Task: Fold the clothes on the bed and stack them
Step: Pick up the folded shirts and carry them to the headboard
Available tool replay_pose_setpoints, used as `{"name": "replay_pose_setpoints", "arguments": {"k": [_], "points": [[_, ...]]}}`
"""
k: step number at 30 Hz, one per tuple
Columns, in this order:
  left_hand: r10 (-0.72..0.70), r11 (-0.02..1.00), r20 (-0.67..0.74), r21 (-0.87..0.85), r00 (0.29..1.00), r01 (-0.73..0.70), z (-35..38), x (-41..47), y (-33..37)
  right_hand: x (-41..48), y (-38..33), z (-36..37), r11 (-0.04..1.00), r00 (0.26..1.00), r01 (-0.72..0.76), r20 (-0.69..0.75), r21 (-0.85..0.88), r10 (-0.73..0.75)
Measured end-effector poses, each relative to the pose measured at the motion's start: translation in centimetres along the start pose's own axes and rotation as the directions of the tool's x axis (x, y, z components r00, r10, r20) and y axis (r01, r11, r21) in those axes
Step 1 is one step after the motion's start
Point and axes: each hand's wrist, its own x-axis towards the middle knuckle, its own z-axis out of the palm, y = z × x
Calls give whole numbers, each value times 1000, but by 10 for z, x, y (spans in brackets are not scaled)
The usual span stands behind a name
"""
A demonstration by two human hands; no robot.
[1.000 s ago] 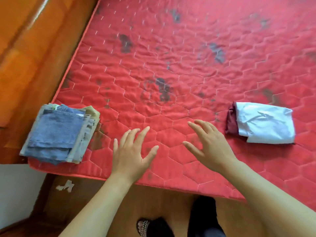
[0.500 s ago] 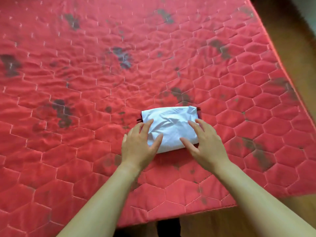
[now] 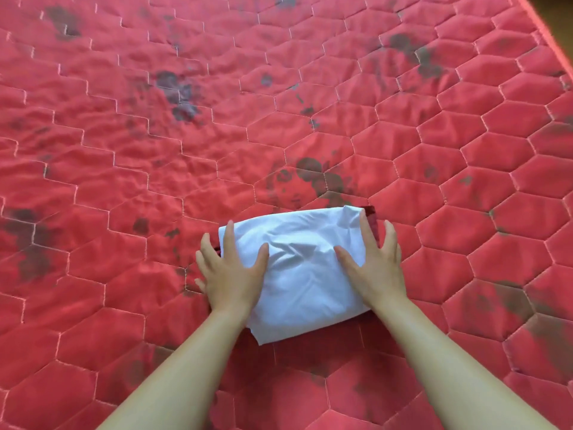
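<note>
A folded white garment (image 3: 307,274) lies on a red quilted mattress (image 3: 124,150), in the near part of it and well away from the mattress's right edge, which shows in the upper right corner. The cloth is creased and puffed up in the middle, and its near left corner sticks out in a small flap. Under it lies a dark red garment (image 3: 371,220), which shows only as a narrow strip along the far right side and a sliver at the left.

Both hands rest flat on the bundle, one at each end. The left hand (image 3: 231,271) lies on the left end with its fingers straight and spread: the thumb and forefinger lie on the white cloth, and the outer fingers reach past its edge. The right hand (image 3: 373,262) mirrors it on the right end, thumb on the white cloth, fingers straight and spread, the outer ones over the dark red strip. Neither hand curls round or pinches anything.

Dark grey stains (image 3: 179,94) mark the mattress in several places, one patch just beyond the bundle.
</note>
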Motion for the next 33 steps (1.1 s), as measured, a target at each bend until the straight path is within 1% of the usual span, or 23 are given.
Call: {"name": "replay_pose_setpoints", "arguments": {"k": [2,3,6,9,11,14,15,17,19,21,23,25,28,33], "points": [[-69,995,19,-64,997,70,18,5,-6,7,7,16,998,999,-51,-11,-45,51],[-90,993,13,-79,996,91,25,5,-8,8,8,21,998,998,-52,-23,-31,52],[-97,988,7,-120,995,97,35,-2,-3,3,4,29,990,1000,-4,-4,140,4],[-133,976,65,-162,989,142,35,-14,4,-7,0,30,982,998,52,24,182,-57],[-104,986,61,-125,993,110,36,-20,7,-9,0,27,980,997,44,45,194,-54],[7,1000,23,-10,1000,-7,43,-25,9,-9,1,30,987,995,53,70,153,-64],[17,1000,19,-19,1000,-17,44,-24,9,-9,2,33,989,995,60,65,134,-69],[4,995,30,-97,1000,-1,47,-22,6,-8,1,38,991,996,64,60,116,-72],[-10,988,49,-154,999,17,49,-20,-1,-8,1,42,991,995,40,86,127,-51],[-24,978,80,-203,996,40,48,-19,-8,-11,0,46,984,992,16,119,180,-38],[-21,970,115,-240,993,48,45,-21,-14,-21,0,46,961,991,8,126,275,-45],[-4,964,134,-262,991,39,35,-29,-17,-37,-2,40,939,992,8,114,343,-50],[12,958,136,-286,991,28,4,-54,-15,-68,-10,15,934,993,23,102,357,-63],[6,932,133,-360,991,43,-91,-117,10,-135,-51,-66,933,990,83,75,352,-116]]}}
